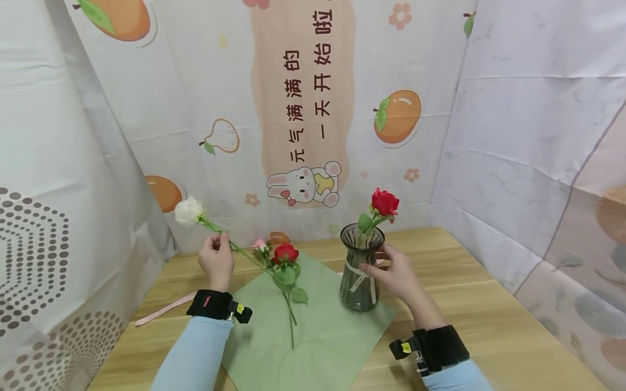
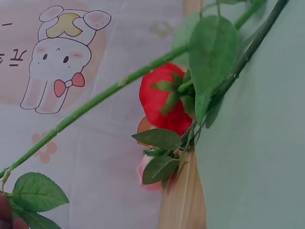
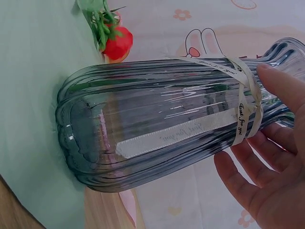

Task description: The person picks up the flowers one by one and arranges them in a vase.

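My left hand (image 1: 217, 262) pinches the green stem of a white rose (image 1: 188, 211), which slants with its bloom up to the left. In the left wrist view that stem (image 2: 95, 103) crosses in front of the lying flowers; only fingertips show at the lower-left edge. A ribbed, tinted glass vase (image 1: 359, 290) stands upright, gripped near its neck by my right hand (image 1: 398, 273). One red rose (image 1: 385, 202) stands in it. Round the neck is tied a printed white ribbon (image 3: 181, 135). Another red rose (image 1: 286, 253) and a pink rose (image 1: 260, 245) lie left of the vase.
A sheet of green wrapping paper (image 1: 318, 342) lies under the loose roses and the vase on the wooden table (image 1: 479, 304). A pink ribbon (image 1: 163, 311) lies at the left. Printed curtains (image 1: 195, 92) close off the back and sides.
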{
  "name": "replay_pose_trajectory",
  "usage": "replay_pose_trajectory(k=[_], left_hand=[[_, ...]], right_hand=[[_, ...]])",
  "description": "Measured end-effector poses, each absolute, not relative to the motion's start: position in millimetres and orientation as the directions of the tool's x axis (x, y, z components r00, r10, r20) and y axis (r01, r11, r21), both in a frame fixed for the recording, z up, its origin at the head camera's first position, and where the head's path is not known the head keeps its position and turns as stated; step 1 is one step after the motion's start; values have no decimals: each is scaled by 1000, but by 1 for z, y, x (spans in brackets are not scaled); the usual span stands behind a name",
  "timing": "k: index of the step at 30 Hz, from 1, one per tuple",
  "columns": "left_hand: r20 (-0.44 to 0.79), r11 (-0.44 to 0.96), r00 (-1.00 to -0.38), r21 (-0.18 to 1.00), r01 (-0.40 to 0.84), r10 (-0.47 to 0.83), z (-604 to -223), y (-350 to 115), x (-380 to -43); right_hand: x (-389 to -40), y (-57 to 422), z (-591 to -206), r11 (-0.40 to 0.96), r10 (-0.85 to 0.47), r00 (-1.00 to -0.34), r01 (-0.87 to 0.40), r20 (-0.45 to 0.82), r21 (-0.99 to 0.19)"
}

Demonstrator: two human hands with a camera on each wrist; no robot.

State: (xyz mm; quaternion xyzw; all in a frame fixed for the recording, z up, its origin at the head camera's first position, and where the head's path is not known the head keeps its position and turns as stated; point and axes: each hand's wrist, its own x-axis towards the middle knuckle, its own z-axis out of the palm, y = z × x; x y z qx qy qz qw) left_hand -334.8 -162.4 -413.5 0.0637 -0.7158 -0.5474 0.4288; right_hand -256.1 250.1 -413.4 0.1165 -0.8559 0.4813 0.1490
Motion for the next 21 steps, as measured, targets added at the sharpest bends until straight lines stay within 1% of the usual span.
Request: replay_pose_trajectory(k=[6,17,21], left_hand=[[518,369,-650,855,365,-557,-413,-168,-333],[489,326,-662,872,364,-568,-415,-184,-331],[487,345,-661,873,346,-571,-413,-188,-329]], right_hand=[[-255,251,-412,509,-56,-930,-340,364,-791],[-255,251,-413,505,-57,-928,-345,368,-791],[-256,251,-414,510,-56,-929,-341,365,-790]])
